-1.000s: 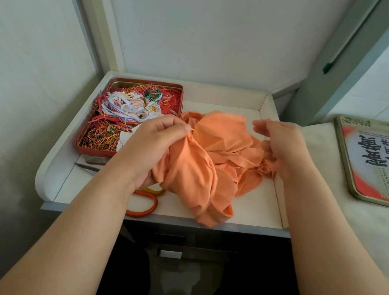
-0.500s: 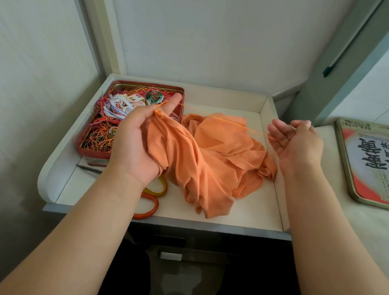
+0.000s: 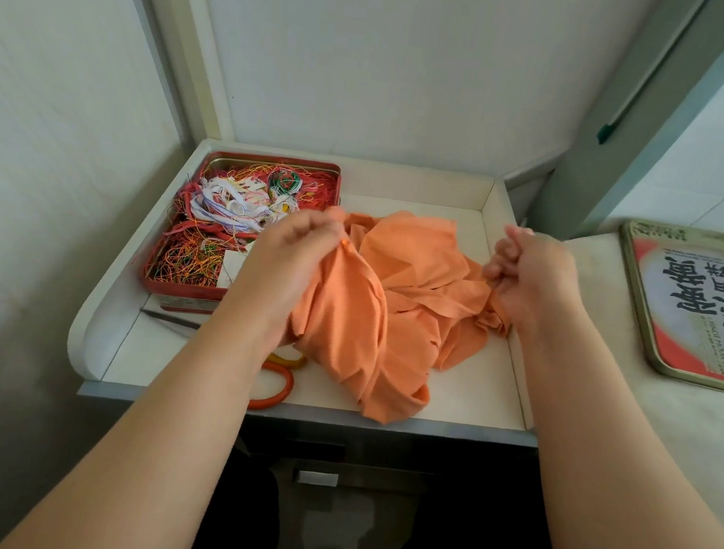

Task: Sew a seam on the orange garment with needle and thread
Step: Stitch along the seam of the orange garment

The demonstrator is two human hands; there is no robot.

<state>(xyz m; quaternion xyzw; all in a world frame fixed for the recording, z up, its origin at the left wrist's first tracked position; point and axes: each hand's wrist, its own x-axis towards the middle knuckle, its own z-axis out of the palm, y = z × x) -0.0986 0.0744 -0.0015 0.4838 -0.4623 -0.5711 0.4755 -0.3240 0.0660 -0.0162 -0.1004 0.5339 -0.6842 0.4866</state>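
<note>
The orange garment (image 3: 402, 306) lies crumpled in the middle of the white tray (image 3: 491, 395). My left hand (image 3: 284, 260) grips a bunched fold of it at its left side and lifts that fold a little. My right hand (image 3: 528, 281) hovers at the garment's right edge with its fingers curled and pinched together. The needle and thread there are too blurred and thin to make out; only a faint sliver shows above the fingertips.
A red tin (image 3: 273, 162) full of tangled coloured threads stands at the tray's back left. Orange-handled scissors (image 3: 280, 389) and a thin dark tool (image 3: 170, 319) lie under my left forearm. A printed tin lid (image 3: 706, 312) rests on the counter to the right.
My left hand turned palm-down and lowered the fold. My right hand, which had pulled an orange thread taut to the right, has closed its fingers and moved back a little toward the garment.
</note>
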